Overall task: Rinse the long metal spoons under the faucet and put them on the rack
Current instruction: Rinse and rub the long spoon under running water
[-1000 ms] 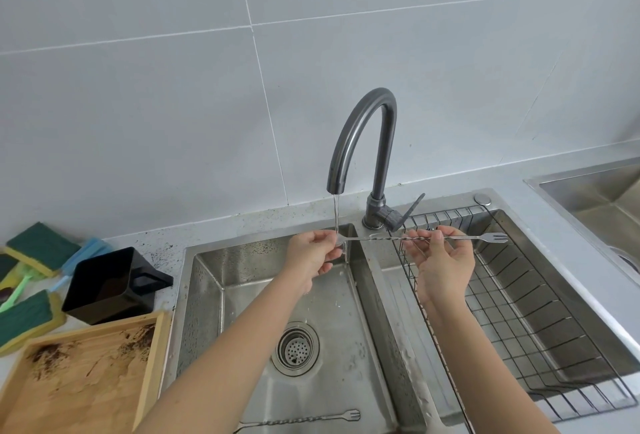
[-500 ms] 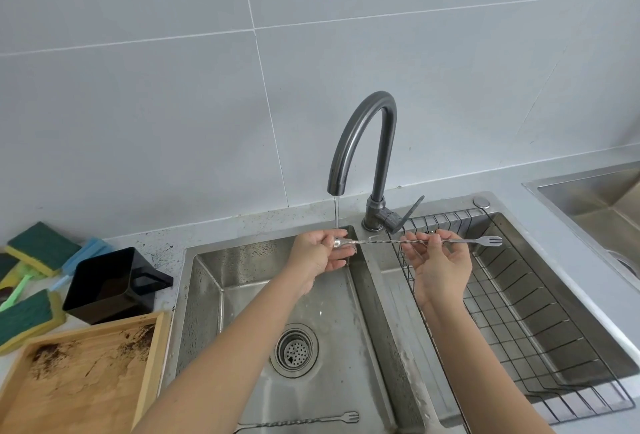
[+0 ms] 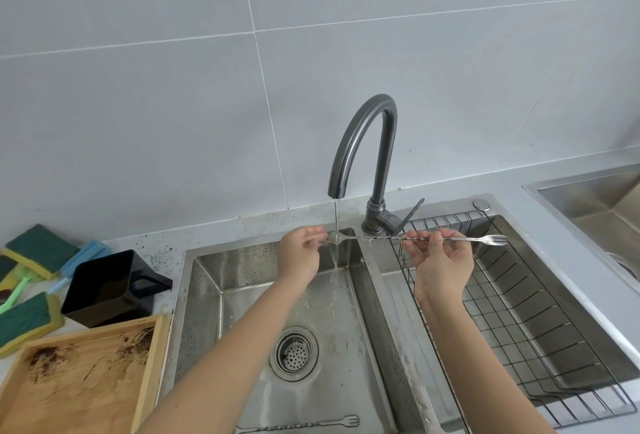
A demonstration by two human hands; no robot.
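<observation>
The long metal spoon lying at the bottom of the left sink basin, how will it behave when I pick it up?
The long twisted metal spoon with a fork end is probably stiff and light, being thin and straight. It lies flat on the wet steel basin floor, so it is likely slippery and hard to pinch.

- The bowl end of the long spoon (image 3: 450, 240) is blurred behind the water stream (image 3: 336, 225) and partly covered by the left hand (image 3: 300, 255); whether the fingers pinch it cannot be told.
- A second spoon (image 3: 301, 425) in the near left basin is cut off by the bottom edge.
- The wire rack (image 3: 540, 322) has its near left part hidden behind the right forearm.
- The sponges (image 3: 38, 253) at far left run off the left edge.
- The wooden tray (image 3: 83, 381) is cropped at the near left corner.
- A second sink (image 3: 595, 205) is cut by the right edge.
</observation>
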